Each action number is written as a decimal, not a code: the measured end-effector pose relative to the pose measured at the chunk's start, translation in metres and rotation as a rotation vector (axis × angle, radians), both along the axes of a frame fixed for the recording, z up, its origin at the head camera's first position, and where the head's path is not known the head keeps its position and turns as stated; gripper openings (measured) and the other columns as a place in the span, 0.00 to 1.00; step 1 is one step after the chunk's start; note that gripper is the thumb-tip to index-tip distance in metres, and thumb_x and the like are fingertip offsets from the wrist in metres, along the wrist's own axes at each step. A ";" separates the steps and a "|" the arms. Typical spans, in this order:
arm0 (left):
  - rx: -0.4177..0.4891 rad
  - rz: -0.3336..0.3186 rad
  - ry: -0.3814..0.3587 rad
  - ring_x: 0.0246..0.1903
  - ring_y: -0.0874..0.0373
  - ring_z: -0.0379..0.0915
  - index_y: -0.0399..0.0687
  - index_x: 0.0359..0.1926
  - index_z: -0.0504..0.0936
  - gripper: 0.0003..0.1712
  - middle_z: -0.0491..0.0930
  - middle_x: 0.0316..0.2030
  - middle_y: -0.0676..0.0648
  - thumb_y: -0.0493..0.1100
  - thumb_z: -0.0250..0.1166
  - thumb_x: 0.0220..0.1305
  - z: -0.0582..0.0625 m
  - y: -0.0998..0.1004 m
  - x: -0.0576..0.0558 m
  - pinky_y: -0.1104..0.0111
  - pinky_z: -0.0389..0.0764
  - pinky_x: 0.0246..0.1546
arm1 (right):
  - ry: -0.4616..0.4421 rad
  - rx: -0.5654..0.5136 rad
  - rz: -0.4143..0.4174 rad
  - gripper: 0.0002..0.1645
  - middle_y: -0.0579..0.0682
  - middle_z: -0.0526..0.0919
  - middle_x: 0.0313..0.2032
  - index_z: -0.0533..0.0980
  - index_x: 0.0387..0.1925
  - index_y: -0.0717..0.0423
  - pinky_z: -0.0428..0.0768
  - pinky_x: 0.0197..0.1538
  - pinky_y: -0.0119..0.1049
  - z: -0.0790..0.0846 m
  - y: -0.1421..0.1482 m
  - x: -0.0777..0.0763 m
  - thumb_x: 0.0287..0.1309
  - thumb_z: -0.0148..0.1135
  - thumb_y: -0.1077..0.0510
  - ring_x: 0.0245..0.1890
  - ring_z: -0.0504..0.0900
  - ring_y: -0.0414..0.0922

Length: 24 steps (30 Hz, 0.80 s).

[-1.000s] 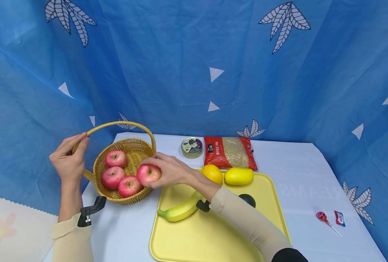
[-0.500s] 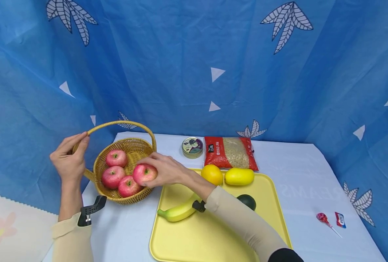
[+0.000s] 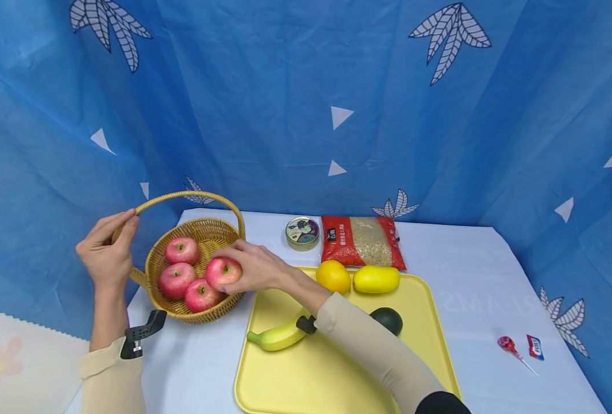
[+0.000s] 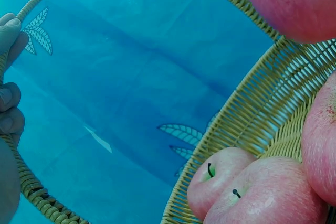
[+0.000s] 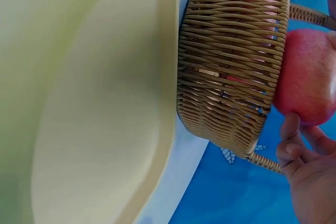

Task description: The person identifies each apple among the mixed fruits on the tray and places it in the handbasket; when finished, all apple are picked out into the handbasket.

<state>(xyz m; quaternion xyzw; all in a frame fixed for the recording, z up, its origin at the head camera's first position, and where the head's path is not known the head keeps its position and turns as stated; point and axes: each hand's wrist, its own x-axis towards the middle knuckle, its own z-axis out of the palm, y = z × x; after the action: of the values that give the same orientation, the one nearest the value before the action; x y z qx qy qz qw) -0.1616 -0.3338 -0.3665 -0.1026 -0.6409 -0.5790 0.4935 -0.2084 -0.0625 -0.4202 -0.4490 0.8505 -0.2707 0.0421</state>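
Note:
My left hand point(image 3: 108, 247) grips the arched handle point(image 3: 192, 194) of a round wicker basket point(image 3: 214, 230) on its left side. In the left wrist view its curled fingers point(image 4: 9, 100) wrap the handle. Three red apples point(image 3: 177, 280) lie in the basket. Over the basket's right rim, my right hand point(image 3: 256, 267) holds another red apple point(image 3: 223, 272) between thumb and fingers. The right wrist view shows this held apple point(image 5: 307, 77) above the rim of the wicker side point(image 5: 231, 61).
A yellow tray point(image 3: 326, 379) bears a banana point(image 3: 280, 336), an orange point(image 3: 333, 276), a yellow oblong fruit point(image 3: 376, 279) and a dark green fruit point(image 3: 387, 321). Behind it are a round tin point(image 3: 303, 233) and a red bag point(image 3: 362, 241). A lollipop point(image 3: 508, 345) and small packet point(image 3: 535, 347) lie right.
My right hand has moved a little left with the apple, farther over the basket's inside. My left hand keeps its grip on the handle.

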 end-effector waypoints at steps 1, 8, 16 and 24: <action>0.001 -0.002 0.000 0.33 0.62 0.84 0.19 0.40 0.84 0.09 0.88 0.37 0.38 0.22 0.68 0.57 0.000 0.000 0.000 0.79 0.80 0.36 | -0.002 0.001 -0.003 0.40 0.39 0.72 0.52 0.69 0.66 0.26 0.76 0.43 0.28 0.000 -0.001 -0.001 0.50 0.70 0.32 0.42 0.75 0.35; 0.001 0.003 -0.001 0.33 0.62 0.84 0.20 0.40 0.84 0.09 0.88 0.37 0.38 0.22 0.68 0.57 0.000 0.001 0.000 0.79 0.80 0.36 | -0.020 0.000 -0.023 0.41 0.39 0.72 0.49 0.69 0.66 0.26 0.76 0.41 0.28 -0.002 -0.007 -0.004 0.50 0.69 0.30 0.40 0.76 0.36; 0.012 -0.019 0.016 0.33 0.62 0.83 0.18 0.40 0.83 0.09 0.88 0.36 0.38 0.21 0.68 0.57 -0.001 0.000 -0.001 0.78 0.80 0.36 | -0.032 0.006 -0.034 0.40 0.39 0.73 0.50 0.70 0.65 0.26 0.76 0.42 0.28 -0.004 -0.014 -0.008 0.49 0.69 0.30 0.41 0.75 0.36; -0.008 0.006 0.003 0.34 0.62 0.83 0.20 0.40 0.85 0.09 0.88 0.37 0.38 0.22 0.68 0.57 -0.001 0.000 0.000 0.78 0.80 0.37 | -0.033 0.024 -0.039 0.40 0.39 0.72 0.52 0.70 0.66 0.26 0.76 0.43 0.28 -0.005 -0.021 -0.011 0.50 0.67 0.28 0.42 0.75 0.36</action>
<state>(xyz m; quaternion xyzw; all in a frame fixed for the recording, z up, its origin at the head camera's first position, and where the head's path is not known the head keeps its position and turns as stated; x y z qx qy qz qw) -0.1619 -0.3334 -0.3674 -0.1034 -0.6429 -0.5746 0.4959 -0.2197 -0.0840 -0.4252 -0.4274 0.8613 -0.2689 0.0564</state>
